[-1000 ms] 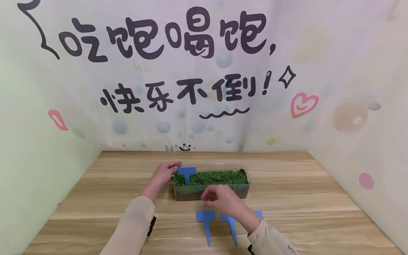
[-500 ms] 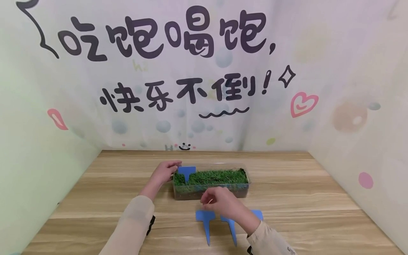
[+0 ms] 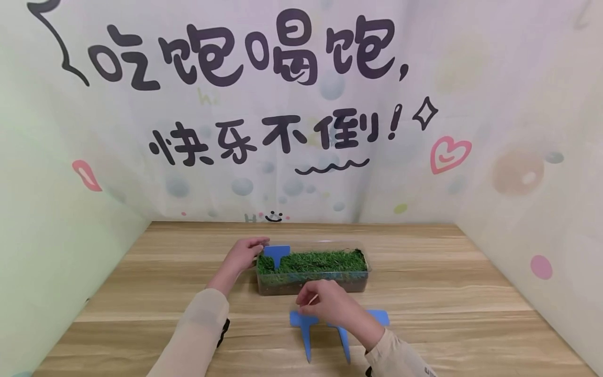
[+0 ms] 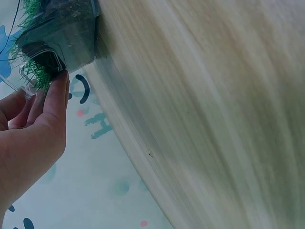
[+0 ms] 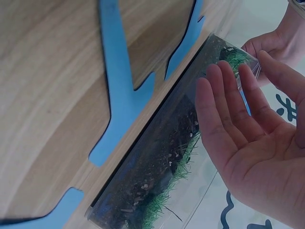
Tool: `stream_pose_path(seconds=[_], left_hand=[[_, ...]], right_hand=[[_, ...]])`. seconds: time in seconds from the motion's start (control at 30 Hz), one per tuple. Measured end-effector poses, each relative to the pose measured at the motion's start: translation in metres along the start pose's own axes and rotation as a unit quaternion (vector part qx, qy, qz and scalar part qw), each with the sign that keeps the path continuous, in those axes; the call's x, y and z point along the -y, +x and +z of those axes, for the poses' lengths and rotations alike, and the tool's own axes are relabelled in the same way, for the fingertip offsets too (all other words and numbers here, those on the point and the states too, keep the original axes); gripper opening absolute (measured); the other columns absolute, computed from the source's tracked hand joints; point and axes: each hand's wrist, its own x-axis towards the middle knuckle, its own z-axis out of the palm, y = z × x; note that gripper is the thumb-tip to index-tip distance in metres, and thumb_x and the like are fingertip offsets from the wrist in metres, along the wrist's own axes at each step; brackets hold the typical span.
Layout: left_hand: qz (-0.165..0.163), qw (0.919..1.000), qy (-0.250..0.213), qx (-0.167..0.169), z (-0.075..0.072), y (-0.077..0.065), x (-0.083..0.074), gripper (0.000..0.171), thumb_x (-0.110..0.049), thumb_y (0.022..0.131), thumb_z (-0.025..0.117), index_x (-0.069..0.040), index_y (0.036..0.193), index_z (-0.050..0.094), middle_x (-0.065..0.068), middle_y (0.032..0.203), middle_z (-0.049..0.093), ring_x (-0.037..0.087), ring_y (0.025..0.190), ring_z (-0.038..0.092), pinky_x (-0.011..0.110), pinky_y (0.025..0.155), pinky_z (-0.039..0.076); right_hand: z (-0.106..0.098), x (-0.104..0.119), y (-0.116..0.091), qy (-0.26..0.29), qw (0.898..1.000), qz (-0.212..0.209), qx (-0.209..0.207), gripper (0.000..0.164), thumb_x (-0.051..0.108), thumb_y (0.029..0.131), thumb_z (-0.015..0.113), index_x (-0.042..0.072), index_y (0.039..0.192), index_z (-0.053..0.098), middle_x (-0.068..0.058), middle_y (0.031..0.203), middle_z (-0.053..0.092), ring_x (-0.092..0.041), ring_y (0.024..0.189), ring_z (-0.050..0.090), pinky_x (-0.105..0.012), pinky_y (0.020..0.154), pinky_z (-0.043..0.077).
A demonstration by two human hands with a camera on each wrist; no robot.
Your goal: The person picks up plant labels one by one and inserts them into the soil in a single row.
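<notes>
A clear plastic box (image 3: 282, 289) holds dark soil under green grass (image 3: 325, 262). At its left end my left hand (image 3: 242, 254) grips the rim between thumb and fingers, as the left wrist view shows. One blue T-shaped plant label (image 3: 277, 253) stands upright in the grass beside that hand. My right hand (image 3: 330, 301) hovers before the box, fingers loosely bent and holding nothing, as the right wrist view shows. Below it on the table lie three more labels: a left one (image 3: 306, 340), a middle one (image 3: 344, 343) partly covered by the hand, and a right one (image 3: 380, 317) partly behind the wrist.
The wooden table (image 3: 471, 314) runs back to a white printed curtain (image 3: 273, 199) with dark lettering. Pale walls close in both sides, the left one (image 3: 56, 209) greenish. The labels' points face the table's front edge.
My right hand has dropped slightly toward the top of the left label on the table. My left hand, the box and the labels have stayed in place.
</notes>
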Motion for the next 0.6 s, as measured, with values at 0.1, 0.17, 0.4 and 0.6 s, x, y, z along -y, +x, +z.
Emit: stream_pose_path(seconds=[0.1, 0.17, 0.4, 0.6], left_hand=[[-0.002, 1.0000, -0.002, 0.001, -0.0003, -0.0002, 0.0001, 0.039, -0.008, 0.107, 0.040, -0.006, 0.143, 0.053, 0.018, 0.146, 0.054, 0.038, 0.138, 0.047, 0.053, 0.108, 0.045], [-0.003, 1.0000, -0.004, 0.002, -0.0004, -0.0005, -0.0001, 0.039, -0.008, 0.107, 0.040, -0.007, 0.143, 0.054, 0.017, 0.147, 0.054, 0.038, 0.138, 0.047, 0.053, 0.108, 0.045], [-0.004, 1.0000, -0.005, -0.001, 0.0000, -0.0002, 0.0003, 0.038, -0.008, 0.107, 0.040, -0.008, 0.142, 0.056, 0.017, 0.146, 0.054, 0.038, 0.138, 0.047, 0.053, 0.108, 0.045], [-0.003, 1.0000, 0.002, 0.000, -0.0002, -0.0006, 0.0004, 0.038, -0.009, 0.107, 0.040, -0.009, 0.142, 0.056, 0.016, 0.146, 0.054, 0.038, 0.138, 0.047, 0.054, 0.108, 0.045]], right_hand=[[0.0006, 0.0004, -0.0001, 0.000, 1.000, 0.002, 0.003, 0.009, 0.011, 0.089, 0.074, 0.006, 0.096, 0.071, -0.001, 0.090, 0.071, -0.019, 0.082, 0.068, -0.029, 0.065, 0.053], [0.0010, 0.0005, -0.0002, -0.003, 1.000, 0.003, 0.006, 0.009, 0.012, 0.089, 0.074, 0.006, 0.096, 0.071, -0.001, 0.090, 0.072, -0.019, 0.082, 0.068, -0.030, 0.066, 0.053], [0.0009, -0.0013, -0.0009, -0.011, 1.000, 0.003, 0.011, 0.010, 0.012, 0.088, 0.075, 0.007, 0.095, 0.071, -0.001, 0.090, 0.072, -0.017, 0.080, 0.067, -0.031, 0.065, 0.053], [0.0016, -0.0018, -0.0018, -0.012, 1.000, 0.003, 0.015, 0.009, 0.013, 0.088, 0.076, 0.008, 0.095, 0.071, 0.000, 0.088, 0.071, -0.017, 0.080, 0.067, -0.031, 0.066, 0.052]])
